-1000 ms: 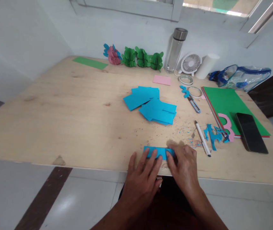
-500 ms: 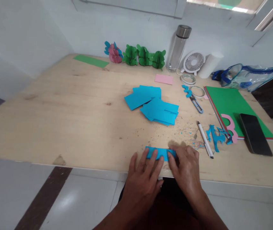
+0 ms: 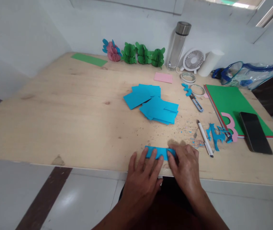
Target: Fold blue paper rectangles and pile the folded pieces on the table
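Compared with half a second ago, only the view shifts, the bottle (image 3: 177, 44) and window frame (image 3: 126, 4) sitting slightly higher; the left hand (image 3: 140, 185) and right hand (image 3: 186, 166) keep their places, the left fingers (image 3: 152, 158) spread and pressing the blue paper strip (image 3: 163, 152) flat, the right thumb and forefinger closed in at its right end, though whether they pinch or merely press I cannot tell; the strip lies beneath the fingertips, close to the near edge of the bench (image 3: 66, 111); that bench is pale, knotted wood, stained and flecked with scraps just beyond the right fingers; farther beyond the fingers lie overlapping blue sheets (image 3: 161, 115); right of them, a white pen (image 3: 205, 139); past everything stands a white wall (image 3: 86, 25); below the fingers, a pale tiled floor (image 3: 90, 198) carries a brown band (image 3: 47, 195).
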The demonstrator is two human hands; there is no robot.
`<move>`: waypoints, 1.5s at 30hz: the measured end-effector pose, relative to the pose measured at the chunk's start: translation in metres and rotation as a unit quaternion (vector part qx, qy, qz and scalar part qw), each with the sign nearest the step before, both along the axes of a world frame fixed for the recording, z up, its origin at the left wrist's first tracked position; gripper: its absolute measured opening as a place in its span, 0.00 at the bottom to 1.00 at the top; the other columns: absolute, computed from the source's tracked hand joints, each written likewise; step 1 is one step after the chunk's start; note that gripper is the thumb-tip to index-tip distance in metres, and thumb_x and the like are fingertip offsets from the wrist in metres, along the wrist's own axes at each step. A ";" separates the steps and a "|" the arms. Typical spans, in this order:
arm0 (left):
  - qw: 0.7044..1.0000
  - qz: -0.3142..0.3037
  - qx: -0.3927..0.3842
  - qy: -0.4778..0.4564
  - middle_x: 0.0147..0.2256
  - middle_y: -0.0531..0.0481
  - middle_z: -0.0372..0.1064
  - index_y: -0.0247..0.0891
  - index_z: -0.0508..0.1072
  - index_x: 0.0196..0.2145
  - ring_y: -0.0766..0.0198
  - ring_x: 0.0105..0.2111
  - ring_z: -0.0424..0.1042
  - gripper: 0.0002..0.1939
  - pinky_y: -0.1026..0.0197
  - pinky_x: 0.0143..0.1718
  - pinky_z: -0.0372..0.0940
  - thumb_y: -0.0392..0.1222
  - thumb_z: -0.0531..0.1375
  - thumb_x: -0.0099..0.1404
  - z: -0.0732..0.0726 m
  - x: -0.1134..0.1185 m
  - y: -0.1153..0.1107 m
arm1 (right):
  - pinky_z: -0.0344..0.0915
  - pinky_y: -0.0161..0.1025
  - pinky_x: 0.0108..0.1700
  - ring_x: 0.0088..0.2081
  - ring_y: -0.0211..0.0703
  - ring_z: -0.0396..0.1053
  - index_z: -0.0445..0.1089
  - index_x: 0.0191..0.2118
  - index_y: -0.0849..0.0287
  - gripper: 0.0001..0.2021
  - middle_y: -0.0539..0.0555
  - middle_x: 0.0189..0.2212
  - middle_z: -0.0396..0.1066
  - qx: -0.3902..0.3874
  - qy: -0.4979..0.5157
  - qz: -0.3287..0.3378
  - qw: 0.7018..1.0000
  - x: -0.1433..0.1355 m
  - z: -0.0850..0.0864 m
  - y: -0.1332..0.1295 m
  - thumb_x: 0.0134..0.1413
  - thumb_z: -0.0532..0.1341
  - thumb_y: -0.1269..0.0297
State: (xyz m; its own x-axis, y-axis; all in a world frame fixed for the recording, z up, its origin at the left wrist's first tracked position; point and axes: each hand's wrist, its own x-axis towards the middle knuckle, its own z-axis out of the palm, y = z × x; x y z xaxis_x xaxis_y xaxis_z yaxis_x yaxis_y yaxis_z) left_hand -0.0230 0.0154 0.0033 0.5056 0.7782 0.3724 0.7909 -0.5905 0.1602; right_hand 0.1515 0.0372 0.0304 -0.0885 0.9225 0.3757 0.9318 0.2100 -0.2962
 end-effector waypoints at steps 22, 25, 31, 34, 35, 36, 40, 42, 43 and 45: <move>1.000 0.000 0.006 -0.001 0.61 0.44 0.59 0.40 0.63 0.59 0.43 0.63 0.52 0.27 0.38 0.62 0.43 0.49 0.55 0.65 0.001 0.001 0.000 | 0.52 0.44 0.44 0.38 0.50 0.63 0.69 0.46 0.57 0.10 0.52 0.37 0.74 -0.006 -0.003 -0.009 1.000 -0.002 0.003 0.000 0.63 0.54 0.64; 1.000 0.001 0.008 -0.004 0.61 0.44 0.58 0.41 0.63 0.59 0.43 0.62 0.52 0.26 0.38 0.61 0.43 0.49 0.55 0.65 0.000 0.001 0.000 | 0.51 0.44 0.44 0.38 0.49 0.62 0.69 0.45 0.57 0.09 0.52 0.36 0.74 -0.005 -0.005 -0.009 1.000 -0.002 0.003 0.000 0.63 0.54 0.64; 1.000 0.005 0.009 -0.010 0.61 0.43 0.59 0.40 0.63 0.59 0.43 0.63 0.52 0.26 0.37 0.62 0.43 0.48 0.55 0.65 -0.002 0.002 0.000 | 0.51 0.44 0.43 0.37 0.49 0.62 0.69 0.43 0.57 0.08 0.52 0.33 0.74 -0.003 -0.007 -0.016 1.000 -0.003 0.003 0.000 0.62 0.55 0.64; 1.000 0.001 0.009 -0.014 0.61 0.43 0.59 0.40 0.64 0.59 0.43 0.63 0.52 0.26 0.37 0.62 0.42 0.47 0.55 0.65 -0.003 0.002 0.000 | 0.52 0.44 0.42 0.37 0.49 0.62 0.70 0.43 0.58 0.09 0.52 0.34 0.74 -0.001 -0.008 -0.018 1.000 -0.004 0.002 0.000 0.62 0.55 0.64; 1.000 -0.001 0.009 -0.015 0.61 0.43 0.59 0.40 0.64 0.59 0.43 0.63 0.51 0.26 0.37 0.62 0.42 0.48 0.55 0.65 -0.004 0.002 0.000 | 0.52 0.44 0.42 0.37 0.49 0.62 0.70 0.43 0.58 0.09 0.52 0.33 0.74 0.001 -0.008 -0.020 1.000 -0.004 0.001 0.000 0.62 0.55 0.64; 1.000 -0.002 0.010 -0.016 0.61 0.42 0.58 0.40 0.64 0.59 0.43 0.64 0.49 0.25 0.37 0.62 0.42 0.47 0.55 0.65 -0.004 0.001 0.000 | 0.52 0.44 0.42 0.36 0.48 0.62 0.70 0.42 0.58 0.09 0.52 0.32 0.73 0.001 -0.009 -0.023 1.000 -0.004 0.001 0.001 0.62 0.55 0.63; 1.000 -0.004 0.014 -0.017 0.62 0.41 0.57 0.41 0.64 0.59 0.44 0.65 0.45 0.25 0.36 0.62 0.41 0.47 0.55 0.66 -0.005 0.001 0.000 | 0.54 0.44 0.41 0.35 0.47 0.63 0.71 0.42 0.58 0.11 0.53 0.28 0.72 -0.007 -0.013 -0.039 0.999 -0.002 0.003 0.000 0.62 0.54 0.61; 1.000 -0.004 0.013 -0.018 0.61 0.41 0.58 0.41 0.64 0.59 0.44 0.65 0.45 0.25 0.37 0.62 0.41 0.47 0.56 0.65 -0.004 0.002 0.000 | 0.55 0.44 0.43 0.38 0.48 0.64 0.71 0.45 0.59 0.12 0.54 0.32 0.72 -0.001 -0.014 -0.052 0.999 -0.001 0.006 -0.003 0.62 0.54 0.61; 1.000 -0.005 0.013 -0.017 0.61 0.41 0.58 0.40 0.64 0.59 0.44 0.65 0.46 0.25 0.37 0.62 0.41 0.47 0.56 0.65 -0.004 0.002 0.000 | 0.55 0.45 0.45 0.40 0.48 0.65 0.70 0.46 0.59 0.12 0.55 0.36 0.72 0.010 -0.015 -0.058 0.998 -0.001 0.008 -0.006 0.62 0.54 0.61; 1.000 -0.004 0.013 -0.016 0.61 0.41 0.58 0.40 0.64 0.59 0.43 0.65 0.47 0.25 0.37 0.62 0.42 0.47 0.56 0.65 -0.004 0.002 -0.001 | 0.55 0.49 0.50 0.49 0.51 0.63 0.69 0.49 0.58 0.13 0.58 0.45 0.70 0.041 -0.020 -0.048 0.998 -0.004 0.011 -0.015 0.62 0.54 0.64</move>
State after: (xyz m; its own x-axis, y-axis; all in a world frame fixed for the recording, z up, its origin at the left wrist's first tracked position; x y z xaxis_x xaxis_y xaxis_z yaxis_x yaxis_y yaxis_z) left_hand -0.0209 0.0147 -0.0008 0.4997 0.7635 0.4092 0.7806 -0.6017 0.1694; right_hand 0.1479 0.0224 0.0417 -0.0166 0.8941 0.4476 0.9594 0.1403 -0.2445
